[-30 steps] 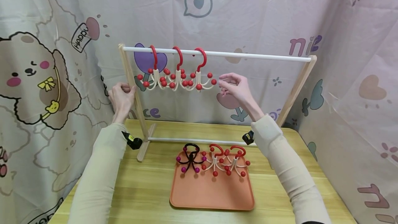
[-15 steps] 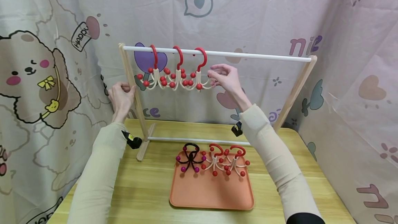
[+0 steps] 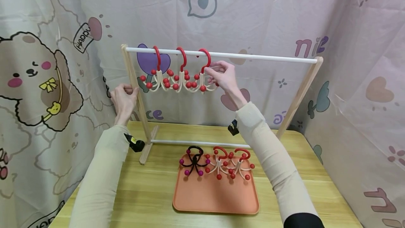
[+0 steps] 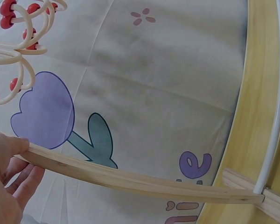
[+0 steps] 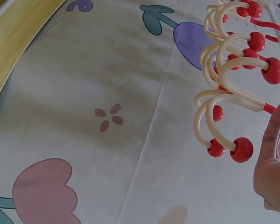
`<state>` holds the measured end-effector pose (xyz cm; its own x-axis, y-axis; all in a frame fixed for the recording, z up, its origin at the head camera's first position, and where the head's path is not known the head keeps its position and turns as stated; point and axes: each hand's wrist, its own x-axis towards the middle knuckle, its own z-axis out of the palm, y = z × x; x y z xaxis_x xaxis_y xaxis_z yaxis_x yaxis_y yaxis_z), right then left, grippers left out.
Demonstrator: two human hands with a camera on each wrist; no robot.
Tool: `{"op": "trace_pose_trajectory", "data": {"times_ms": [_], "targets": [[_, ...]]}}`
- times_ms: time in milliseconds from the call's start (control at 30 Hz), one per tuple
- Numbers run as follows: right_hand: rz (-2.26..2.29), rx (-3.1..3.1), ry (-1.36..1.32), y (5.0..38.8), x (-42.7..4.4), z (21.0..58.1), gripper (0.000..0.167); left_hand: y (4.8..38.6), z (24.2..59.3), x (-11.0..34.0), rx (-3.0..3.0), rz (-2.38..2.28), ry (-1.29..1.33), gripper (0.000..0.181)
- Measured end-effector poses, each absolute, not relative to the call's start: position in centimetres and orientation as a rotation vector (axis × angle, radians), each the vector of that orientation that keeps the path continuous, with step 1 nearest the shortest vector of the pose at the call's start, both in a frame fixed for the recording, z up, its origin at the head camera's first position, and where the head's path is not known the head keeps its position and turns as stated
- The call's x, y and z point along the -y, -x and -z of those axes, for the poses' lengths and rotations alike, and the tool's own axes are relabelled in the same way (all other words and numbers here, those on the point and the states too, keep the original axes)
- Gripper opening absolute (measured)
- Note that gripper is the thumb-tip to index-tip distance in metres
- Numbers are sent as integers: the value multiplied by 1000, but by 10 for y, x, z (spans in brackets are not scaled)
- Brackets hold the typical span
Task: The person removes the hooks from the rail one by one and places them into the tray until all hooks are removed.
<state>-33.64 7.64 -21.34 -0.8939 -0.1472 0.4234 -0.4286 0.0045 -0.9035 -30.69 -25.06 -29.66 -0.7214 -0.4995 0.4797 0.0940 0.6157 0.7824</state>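
Three hangers with red hooks and cream prongs tipped with red balls hang side by side on the left part of the white rod (image 3: 259, 57). My right hand (image 3: 224, 76) is at the rightmost of these hangers (image 3: 202, 78), thumb and fingers around the base of its red hook. In the right wrist view, the thumb of my right hand (image 5: 274, 158) covers part of that hook beside the cream stem (image 5: 245, 100). At the rack's left end, my left hand (image 3: 124, 101) pinches the wooden post (image 3: 141, 110); the left wrist view shows my left hand (image 4: 11, 179) holding this post (image 4: 107, 175).
An orange tray (image 3: 215, 198) lies on the wooden table (image 3: 145, 192). On its back part are a black hanger (image 3: 194, 161) with purple balls and two red-hooked hangers (image 3: 219, 164). The rack's lower rod (image 3: 196, 143) runs behind the tray; a patterned curtain (image 3: 253, 17) surrounds the table.
My right hand has moved left from beside the rightmost hanging hanger to its hook, and its fingers have closed there. My left hand and the hangers look unmoved.
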Motion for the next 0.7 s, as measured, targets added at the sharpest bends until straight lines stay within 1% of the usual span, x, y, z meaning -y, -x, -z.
{"op": "trace_pose_trajectory", "data": {"times_ms": [300, 433, 700], "targets": [[-2009, 2025, -583, 338, -70, 212, 22, 306, 296, 251, 2137, 1084, -311, 31], [-1999, 2007, -606, 338, -69, 212, 23, 305, 296, 251, 2145, 1095, -313, 31], [-2019, 1949, -615, 337, -65, 210, 18, 305, 296, 251, 2154, 1112, -312, 30]]}}
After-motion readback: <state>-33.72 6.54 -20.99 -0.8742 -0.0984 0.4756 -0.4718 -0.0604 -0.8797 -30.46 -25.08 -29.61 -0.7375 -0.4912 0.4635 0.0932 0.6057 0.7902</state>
